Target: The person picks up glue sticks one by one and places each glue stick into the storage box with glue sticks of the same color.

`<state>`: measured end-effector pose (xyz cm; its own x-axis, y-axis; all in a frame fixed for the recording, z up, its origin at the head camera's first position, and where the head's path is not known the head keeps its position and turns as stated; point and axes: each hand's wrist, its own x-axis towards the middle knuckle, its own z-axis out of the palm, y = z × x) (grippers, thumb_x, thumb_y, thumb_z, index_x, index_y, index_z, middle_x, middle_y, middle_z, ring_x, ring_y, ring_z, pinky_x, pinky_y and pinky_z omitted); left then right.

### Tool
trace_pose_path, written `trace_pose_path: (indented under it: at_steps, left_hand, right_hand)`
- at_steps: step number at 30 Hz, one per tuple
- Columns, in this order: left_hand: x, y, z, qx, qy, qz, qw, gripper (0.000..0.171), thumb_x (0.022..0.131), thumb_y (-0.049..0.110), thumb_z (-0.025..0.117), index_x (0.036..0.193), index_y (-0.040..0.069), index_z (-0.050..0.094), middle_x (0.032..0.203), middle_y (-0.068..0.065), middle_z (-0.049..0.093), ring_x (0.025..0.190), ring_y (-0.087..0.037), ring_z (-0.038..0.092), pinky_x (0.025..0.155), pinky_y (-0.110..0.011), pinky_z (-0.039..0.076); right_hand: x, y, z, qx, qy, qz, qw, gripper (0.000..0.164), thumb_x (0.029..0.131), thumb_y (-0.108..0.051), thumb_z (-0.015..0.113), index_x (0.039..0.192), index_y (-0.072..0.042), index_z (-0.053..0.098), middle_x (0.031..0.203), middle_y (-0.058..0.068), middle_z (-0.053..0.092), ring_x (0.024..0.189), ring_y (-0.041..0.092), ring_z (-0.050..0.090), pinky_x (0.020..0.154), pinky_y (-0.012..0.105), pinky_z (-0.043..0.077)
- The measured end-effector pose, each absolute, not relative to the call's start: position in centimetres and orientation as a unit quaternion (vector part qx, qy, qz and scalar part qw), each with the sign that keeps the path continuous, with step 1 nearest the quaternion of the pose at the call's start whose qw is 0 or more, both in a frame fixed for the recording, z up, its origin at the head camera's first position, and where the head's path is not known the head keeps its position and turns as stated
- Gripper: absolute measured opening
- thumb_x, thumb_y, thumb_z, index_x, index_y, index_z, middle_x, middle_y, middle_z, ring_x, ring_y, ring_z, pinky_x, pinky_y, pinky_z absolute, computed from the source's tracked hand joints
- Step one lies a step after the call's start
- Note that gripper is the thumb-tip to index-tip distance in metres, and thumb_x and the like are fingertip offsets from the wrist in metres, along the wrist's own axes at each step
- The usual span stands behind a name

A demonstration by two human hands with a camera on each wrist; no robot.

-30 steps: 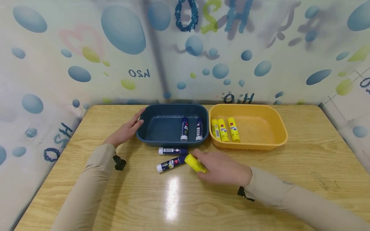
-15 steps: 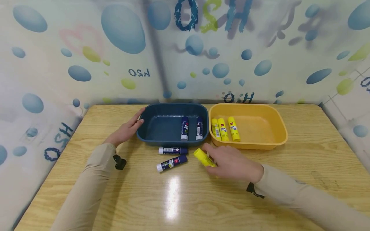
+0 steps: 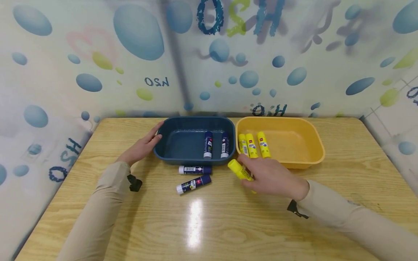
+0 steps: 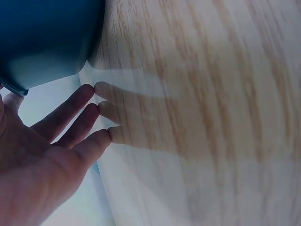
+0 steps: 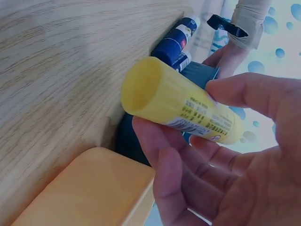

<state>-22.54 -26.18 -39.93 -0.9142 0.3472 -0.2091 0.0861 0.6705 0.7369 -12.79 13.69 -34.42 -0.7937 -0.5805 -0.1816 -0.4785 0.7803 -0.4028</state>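
1. My right hand (image 3: 272, 177) gripped the yellow glue stick (image 3: 242, 171) above the desk (image 3: 156, 224), near the front of the orange tray (image 3: 290, 146).
2. It seemed light, stiff and smooth, best held mid-length.
3. My left hand (image 3: 140, 149), fingers extended, touched the blue tray (image 3: 186, 145).

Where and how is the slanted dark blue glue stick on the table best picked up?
Pinch the slanted glue stick across its labelled middle, probably from above and the near side: it is a slim cylinder lying flat, and the other loose blue stick lies just beyond.
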Motion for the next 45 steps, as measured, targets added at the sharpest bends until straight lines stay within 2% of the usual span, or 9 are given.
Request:
trace_pose_path:
  at_steps: [7, 14, 24, 30, 38, 45]
  left_hand:
    - [-22.4, -26.3, -39.9, 0.122, 0.898, 0.389, 0.166, 0.059, 0.106, 0.041, 0.03, 0.156, 0.031, -0.001, 0.161, -0.013, 0.002, 0.141, -0.042, 0.017, 0.109, -0.061, 0.015]
    - [-22.3, -26.3, -39.9, 0.124, 0.899, 0.387, 0.162, 0.059, 0.106, 0.041, 0.03, 0.156, 0.032, 0.0, 0.161, -0.012, 0.002, 0.143, -0.039, 0.01, 0.11, -0.06, 0.012]
    - [-22.5, -26.5, -40.1, 0.125, 0.903, 0.38, 0.158, 0.06, 0.105, 0.046, 0.029, 0.156, 0.033, 0.0, 0.161, -0.007, 0.001, 0.144, -0.037, 0.006, 0.111, -0.059, 0.011]
    - [-22.5, -26.5, -40.2, 0.126, 0.902, 0.382, 0.158, 0.06, 0.105, 0.045, 0.029, 0.157, 0.031, 0.0, 0.161, -0.007, 0.001, 0.144, -0.037, 0.01, 0.111, -0.059, 0.012]
    - [-22.5, -26.3, -40.2, 0.132, 0.898, 0.389, 0.158, 0.06, 0.106, 0.043, 0.029, 0.156, 0.031, 0.0, 0.161, -0.007, 0.001, 0.142, -0.039, 0.016, 0.111, -0.058, 0.013]
    - [-22.6, -26.4, -40.3, 0.132, 0.899, 0.388, 0.156, 0.06, 0.106, 0.044, 0.029, 0.157, 0.03, 0.0, 0.161, -0.006, 0.001, 0.142, -0.039, 0.018, 0.111, -0.058, 0.013]
  right_hand:
    - [-12.9, 14.0, -34.1, -0.275, 0.936, -0.155, 0.155, 0.038, 0.086, -0.023, 0.071, 0.117, -0.013, 0.051, 0.082, -0.003, 0.056, 0.063, 0.012, 0.05, 0.056, 0.027, 0.043]
    - [-13.3, 14.6, -33.6, -0.27, 0.939, -0.143, 0.16, 0.037, 0.087, -0.022, 0.07, 0.116, -0.01, 0.05, 0.073, -0.002, 0.053, 0.056, 0.013, 0.048, 0.05, 0.027, 0.04]
    - [-14.6, 15.8, -32.8, -0.259, 0.947, -0.128, 0.142, 0.043, 0.086, -0.023, 0.068, 0.12, -0.005, 0.048, 0.066, 0.0, 0.048, 0.055, 0.014, 0.046, 0.05, 0.027, 0.036]
    - [-15.6, 16.5, -32.1, -0.245, 0.95, -0.139, 0.137, 0.045, 0.087, -0.023, 0.069, 0.119, -0.003, 0.046, 0.07, 0.001, 0.052, 0.056, 0.015, 0.047, 0.05, 0.028, 0.038]
    - [-16.3, 17.4, -31.6, -0.251, 0.953, -0.134, 0.102, 0.037, 0.085, -0.021, 0.069, 0.111, -0.004, 0.047, 0.071, 0.0, 0.054, 0.055, 0.014, 0.047, 0.049, 0.029, 0.039]
    - [-17.2, 17.7, -31.1, -0.233, 0.956, -0.133, 0.122, 0.038, 0.086, -0.027, 0.071, 0.106, -0.005, 0.048, 0.072, 0.001, 0.054, 0.056, 0.016, 0.048, 0.049, 0.03, 0.038]
